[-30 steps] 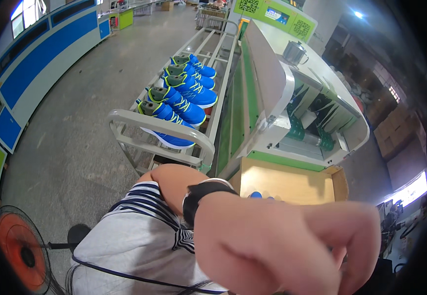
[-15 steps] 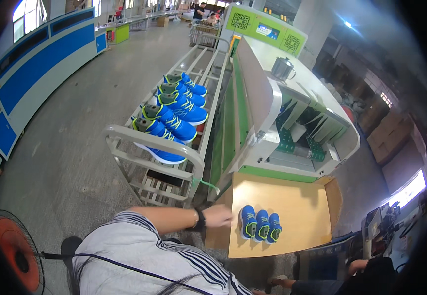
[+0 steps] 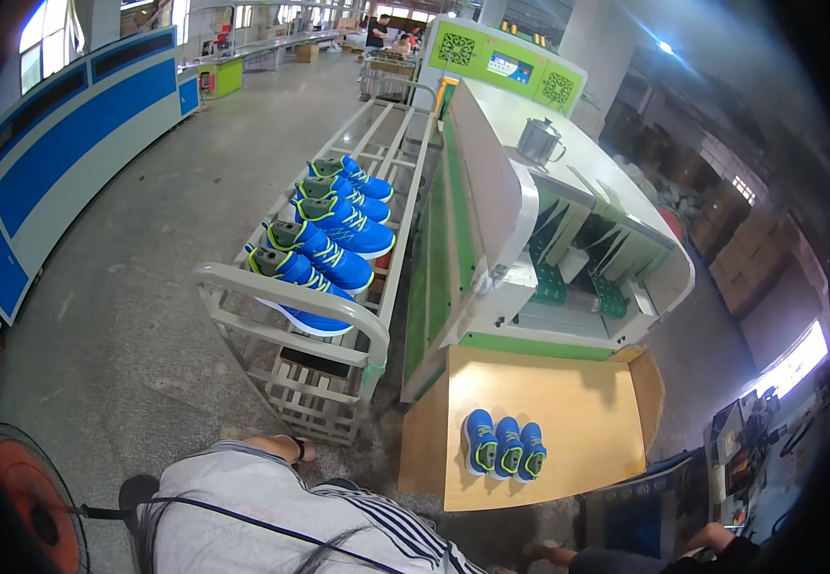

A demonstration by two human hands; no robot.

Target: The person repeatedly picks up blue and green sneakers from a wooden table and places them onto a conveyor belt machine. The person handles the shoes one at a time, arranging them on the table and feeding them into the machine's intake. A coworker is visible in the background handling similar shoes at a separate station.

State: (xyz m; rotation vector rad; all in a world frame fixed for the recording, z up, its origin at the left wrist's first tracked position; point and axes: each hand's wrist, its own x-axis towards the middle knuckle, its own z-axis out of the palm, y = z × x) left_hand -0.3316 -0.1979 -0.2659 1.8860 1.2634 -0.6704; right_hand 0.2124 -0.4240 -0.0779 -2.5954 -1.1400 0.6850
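Observation:
My left hand [image 3: 308,450], with a dark band at its wrist, is low beside the front end of a metal rack cart [image 3: 338,330]; it looks small and partly foreshortened, and its fingers cannot be made out. My right hand is out of view. Several blue sneakers [image 3: 340,256] with yellow-green laces and white soles stand in a row on the rack's top rails, grey forms inside their openings. Three more blue sneakers [image 3: 506,446] stand side by side on a tan board table [image 3: 568,411] to the right.
A white and green machine [image 3: 491,239] with a conveyor opening stands behind the board, a metal mug [image 3: 540,142] on its top. Blue-white machinery [image 3: 89,143] lines the left. An orange fan [image 3: 37,502] is at lower left. A co-worker's hand [image 3: 713,538] shows at lower right.
My left hand has drawn back leftward from the edge of the board table to beside the rack's front end. The view has shifted slightly; the sneakers stay in place.

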